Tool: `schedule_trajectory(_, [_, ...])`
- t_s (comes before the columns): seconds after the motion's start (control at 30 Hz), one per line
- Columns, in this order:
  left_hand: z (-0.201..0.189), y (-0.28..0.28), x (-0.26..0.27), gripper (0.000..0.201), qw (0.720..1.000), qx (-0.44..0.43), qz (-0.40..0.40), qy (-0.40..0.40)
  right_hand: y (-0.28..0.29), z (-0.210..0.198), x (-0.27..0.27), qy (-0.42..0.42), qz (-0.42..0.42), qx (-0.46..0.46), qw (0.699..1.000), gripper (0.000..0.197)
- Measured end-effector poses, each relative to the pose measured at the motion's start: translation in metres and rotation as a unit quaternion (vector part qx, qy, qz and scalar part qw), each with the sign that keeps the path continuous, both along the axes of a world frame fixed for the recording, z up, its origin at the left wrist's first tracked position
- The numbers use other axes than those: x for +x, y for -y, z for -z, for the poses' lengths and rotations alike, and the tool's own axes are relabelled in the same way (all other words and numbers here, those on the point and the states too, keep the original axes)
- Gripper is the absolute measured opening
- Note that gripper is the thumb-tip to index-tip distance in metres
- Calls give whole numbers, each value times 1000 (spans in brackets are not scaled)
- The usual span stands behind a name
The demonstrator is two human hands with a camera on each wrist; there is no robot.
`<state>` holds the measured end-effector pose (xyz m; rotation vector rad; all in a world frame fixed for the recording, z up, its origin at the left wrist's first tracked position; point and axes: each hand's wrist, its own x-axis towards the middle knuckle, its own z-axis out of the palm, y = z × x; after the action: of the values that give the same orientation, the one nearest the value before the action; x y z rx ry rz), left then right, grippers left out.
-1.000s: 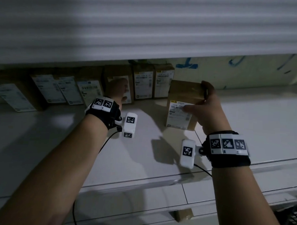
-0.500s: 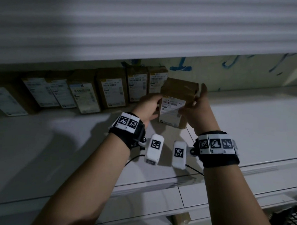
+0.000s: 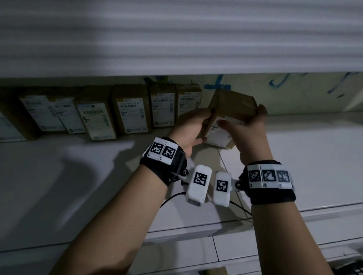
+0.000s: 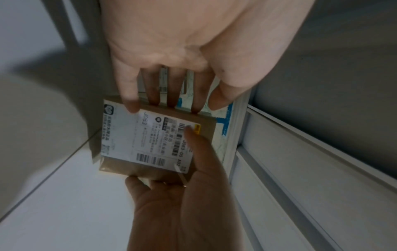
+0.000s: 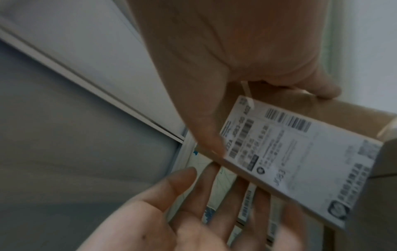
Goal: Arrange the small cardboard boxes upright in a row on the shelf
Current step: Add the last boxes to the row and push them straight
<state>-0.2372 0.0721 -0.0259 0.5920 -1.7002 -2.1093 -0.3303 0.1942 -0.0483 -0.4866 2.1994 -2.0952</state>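
A small cardboard box (image 3: pixel 232 106) with a white shipping label is held tilted just above the white shelf (image 3: pixel 72 185), right of the row's end. My right hand (image 3: pixel 241 116) pinches it, thumb on the label and fingers behind. The straight fingers of my left hand (image 3: pixel 203 121) press its left side. In the left wrist view the box (image 4: pixel 154 139) lies between my left hand (image 4: pixel 171 103) and my right hand (image 4: pixel 169 169). The right wrist view shows the box (image 5: pixel 300 161), my right hand (image 5: pixel 270 118) and my left hand (image 5: pixel 225 186).
Several labelled boxes (image 3: pixel 132 113) stand upright in a row along the shelf's back, left of the held box. The upper shelf's front (image 3: pixel 180 34) hangs low overhead. A back wall (image 3: pixel 301 90) with blue marks lies behind. The shelf surface extends to the right (image 3: pixel 320 152).
My left hand left the row and came to the box's left side. The box rose off the shelf, tilted, and moved back toward the row's right end.
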Motion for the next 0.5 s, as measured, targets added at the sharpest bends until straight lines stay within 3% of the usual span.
schedule_trajectory(0.13, [-4,-3,-6,24,1000,-23,-8,-2,1,-12,-14,0,18,-8,1000,105])
schedule_trajectory(0.27, [-1,-5,-10,17,1000,-24,0,-2,13,-21,-32,-30,14,44,999,108])
schedule_trajectory(0.4, [-1,-4,-20,20,999,-27,-21,14,36,-24,-54,-22,19,82,996,123])
schedule_trajectory(0.5, [5,0,-25,26,1000,-8,8,25,47,-22,-73,-13,16,152,988,115])
